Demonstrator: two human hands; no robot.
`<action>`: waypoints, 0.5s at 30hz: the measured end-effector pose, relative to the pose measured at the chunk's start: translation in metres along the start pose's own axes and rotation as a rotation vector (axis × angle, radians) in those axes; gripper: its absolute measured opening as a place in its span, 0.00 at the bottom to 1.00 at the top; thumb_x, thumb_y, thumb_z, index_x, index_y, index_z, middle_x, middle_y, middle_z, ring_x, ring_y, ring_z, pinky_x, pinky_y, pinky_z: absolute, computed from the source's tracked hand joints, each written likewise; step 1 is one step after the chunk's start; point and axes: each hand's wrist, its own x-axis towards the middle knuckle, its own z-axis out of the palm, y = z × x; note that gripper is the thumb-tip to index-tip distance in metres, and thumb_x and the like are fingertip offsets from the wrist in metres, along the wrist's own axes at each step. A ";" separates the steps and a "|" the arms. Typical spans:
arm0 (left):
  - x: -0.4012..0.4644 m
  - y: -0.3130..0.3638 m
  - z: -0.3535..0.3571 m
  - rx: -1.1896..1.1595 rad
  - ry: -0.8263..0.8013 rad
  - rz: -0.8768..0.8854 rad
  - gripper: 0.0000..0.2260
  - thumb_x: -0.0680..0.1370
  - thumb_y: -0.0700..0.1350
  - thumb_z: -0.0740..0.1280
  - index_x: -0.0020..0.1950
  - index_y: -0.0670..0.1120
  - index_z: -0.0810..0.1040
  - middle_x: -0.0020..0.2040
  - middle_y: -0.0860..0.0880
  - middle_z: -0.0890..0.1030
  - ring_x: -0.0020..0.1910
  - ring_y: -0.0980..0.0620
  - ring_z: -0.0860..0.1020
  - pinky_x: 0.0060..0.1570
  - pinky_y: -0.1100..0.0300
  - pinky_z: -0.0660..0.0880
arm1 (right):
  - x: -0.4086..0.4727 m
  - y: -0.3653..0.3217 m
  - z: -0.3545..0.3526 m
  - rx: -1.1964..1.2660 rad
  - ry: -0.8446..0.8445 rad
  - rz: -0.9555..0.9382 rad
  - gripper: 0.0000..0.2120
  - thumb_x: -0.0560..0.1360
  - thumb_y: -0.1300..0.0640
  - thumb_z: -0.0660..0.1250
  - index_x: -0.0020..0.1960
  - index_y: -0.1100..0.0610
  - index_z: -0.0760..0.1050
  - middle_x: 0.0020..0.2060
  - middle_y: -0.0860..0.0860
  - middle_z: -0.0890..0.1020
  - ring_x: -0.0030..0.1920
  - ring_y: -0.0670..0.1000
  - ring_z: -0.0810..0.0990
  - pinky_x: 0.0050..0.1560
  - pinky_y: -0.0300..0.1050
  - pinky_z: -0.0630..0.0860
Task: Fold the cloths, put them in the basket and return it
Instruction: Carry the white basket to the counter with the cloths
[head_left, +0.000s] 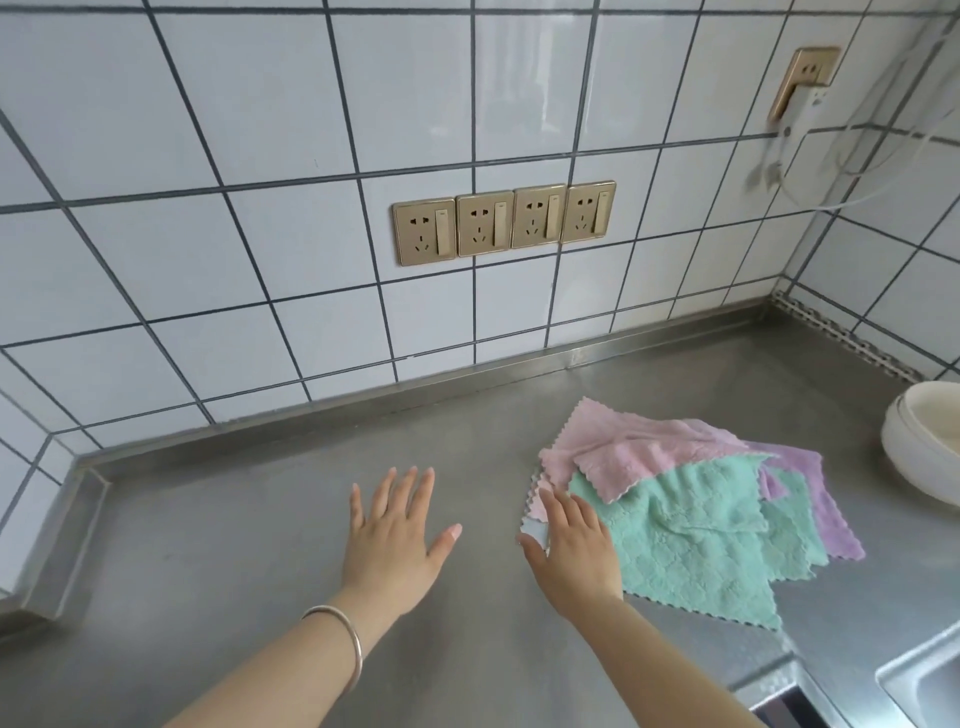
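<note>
Resting my left hand (397, 530) flat on the steel counter (234, 545), fingers spread wide — my right hand (571, 551) lies open-fingered on the cloths (691, 499), a loose pile just beside it.

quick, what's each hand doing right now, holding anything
Left hand: open, fingers spread flat over the counter, holding nothing.
Right hand: on the edge of the cloth pile; grip cannot be told.

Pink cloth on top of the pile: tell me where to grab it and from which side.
Pinch the pink cloth at its scalloped near corner lying over the green cloth, coming from the front. That corner lies free on top; its far part lies spread on the counter.
</note>
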 end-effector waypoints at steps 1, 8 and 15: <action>0.000 -0.002 -0.002 -0.004 -0.014 0.012 0.52 0.58 0.71 0.18 0.77 0.51 0.47 0.77 0.51 0.53 0.77 0.48 0.48 0.72 0.42 0.40 | -0.004 -0.002 0.000 0.000 -0.008 0.014 0.31 0.76 0.39 0.46 0.76 0.51 0.50 0.75 0.46 0.56 0.75 0.49 0.50 0.74 0.45 0.51; -0.005 -0.027 -0.002 0.025 -0.066 0.217 0.50 0.60 0.72 0.22 0.77 0.51 0.46 0.78 0.51 0.52 0.77 0.49 0.47 0.73 0.42 0.40 | -0.053 -0.031 0.017 0.019 0.072 0.252 0.30 0.78 0.42 0.50 0.76 0.52 0.49 0.75 0.48 0.56 0.76 0.50 0.50 0.75 0.46 0.50; -0.035 -0.059 -0.016 0.105 -0.100 0.572 0.41 0.66 0.67 0.31 0.77 0.51 0.44 0.78 0.50 0.50 0.77 0.48 0.46 0.72 0.42 0.39 | -0.144 -0.080 0.037 0.118 0.290 0.569 0.31 0.78 0.43 0.54 0.76 0.52 0.49 0.75 0.48 0.57 0.75 0.50 0.52 0.74 0.47 0.52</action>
